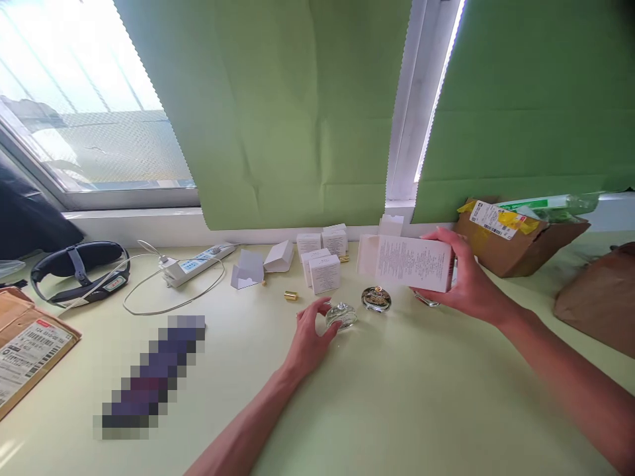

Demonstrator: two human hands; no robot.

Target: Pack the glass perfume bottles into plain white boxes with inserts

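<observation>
My right hand (464,277) grips a white printed carton (414,263) and holds it sideways above the table, its flap end pointing left. On the table, my left hand (311,337) has its thumb and fingers around a clear glass bottle (342,316) with a rounded body. Just right of that bottle stands a second glass bottle (376,299) with a gold-coloured top and dark pattern. Another shiny object (426,301) is mostly hidden behind the carton and my right hand. A small gold cap (290,295) lies to the left of my left hand.
Several white cartons (325,274) stand near the windowsill, beside an opened carton (248,270). A power strip (198,263) with a white cable, a black headset (79,274) and a parcel (34,350) are at left. A cardboard box (510,248) and brown bag (600,297) sit at right.
</observation>
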